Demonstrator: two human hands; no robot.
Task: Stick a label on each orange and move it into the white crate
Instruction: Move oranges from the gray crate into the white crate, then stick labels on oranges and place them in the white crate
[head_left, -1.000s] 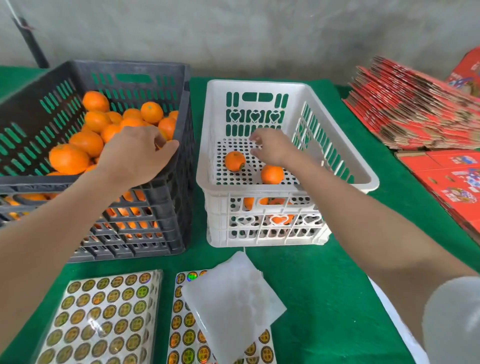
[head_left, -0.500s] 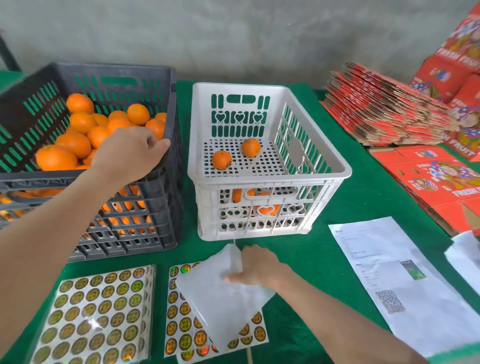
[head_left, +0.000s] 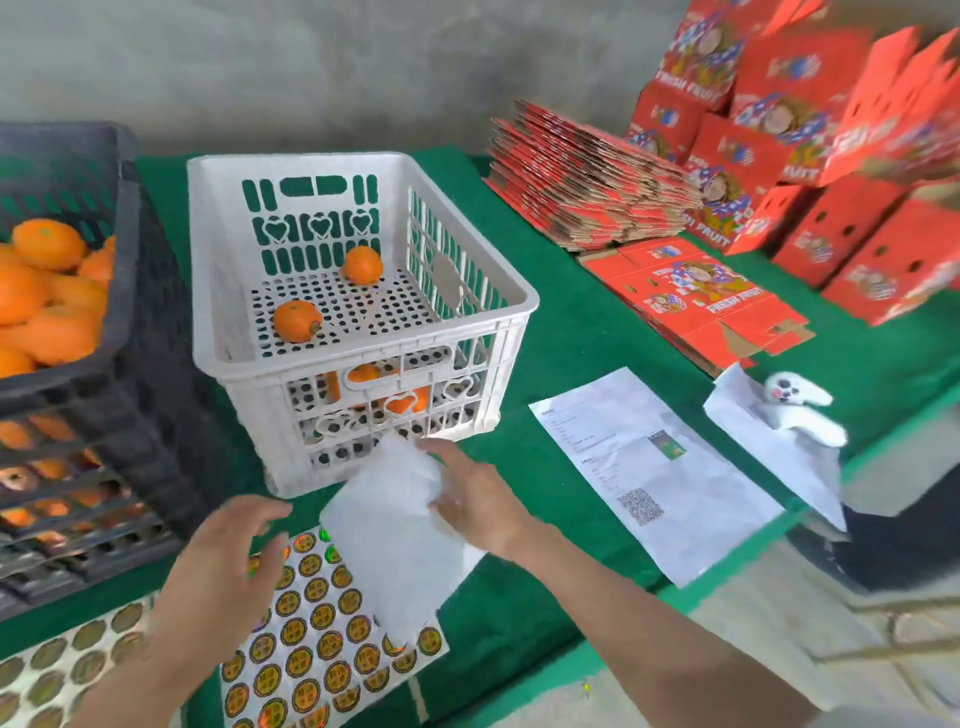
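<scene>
The white crate (head_left: 519, 304) stands at the centre with two oranges on its floor, one near the front left (head_left: 297, 321) and one further back (head_left: 362, 265). More orange shows through its front wall. A dark crate (head_left: 130, 332) on the left is full of oranges (head_left: 47, 291). In front lies a label sheet (head_left: 311, 639) of round gold stickers. My left hand (head_left: 228, 566) hovers over it with fingers spread, holding nothing. My right hand (head_left: 478, 499) pinches the right edge of a white backing sheet (head_left: 389, 530) that lies partly over the labels.
A second label sheet (head_left: 62, 670) lies at the bottom left. A printed paper with a QR code (head_left: 649, 467) sits to the right. Flat red cartons (head_left: 587, 182) and red fruit boxes (head_left: 831, 156) fill the back right. A white controller (head_left: 795, 400) rests on paper near the table's edge.
My left hand left the dark crate and came down over the label sheet. My right hand has raised the white backing sheet's edge. The view has swung to the right.
</scene>
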